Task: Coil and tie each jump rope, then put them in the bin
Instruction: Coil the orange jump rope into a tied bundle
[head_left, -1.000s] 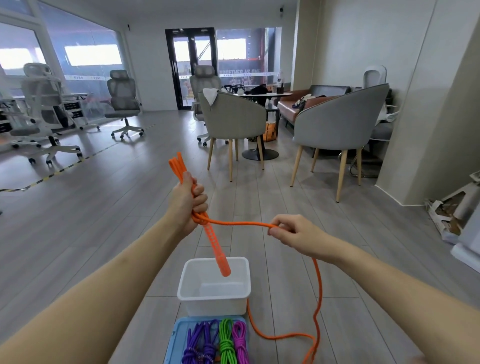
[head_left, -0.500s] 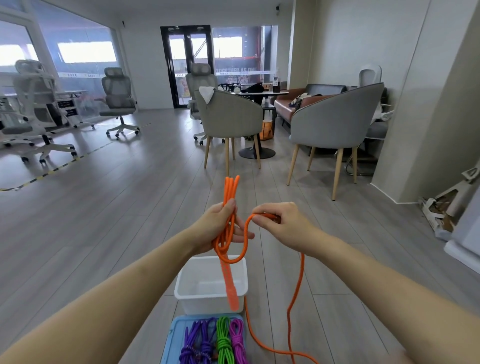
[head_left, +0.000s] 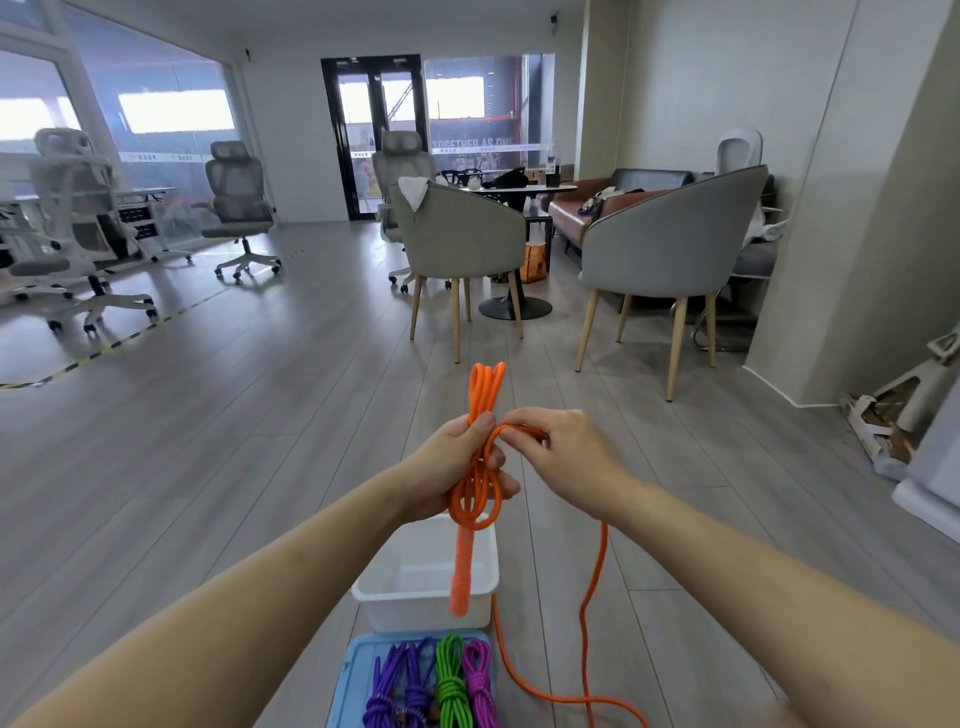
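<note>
Bright daylight from far windows (head_left: 171, 111) — blown-out glare, soft floor shadows, wide-angle bending at edges

Your orange jump rope (head_left: 474, 483) looks like smooth, slightly glossy cord, its hanging handle ribbed plastic. Below it, the white bin (head_left: 423, 597) is matt, faintly translucent plastic, and the blue tray (head_left: 358, 670) glossier plastic. The floor (head_left: 234, 415) looks like matt grey wood-grain planks.
</note>
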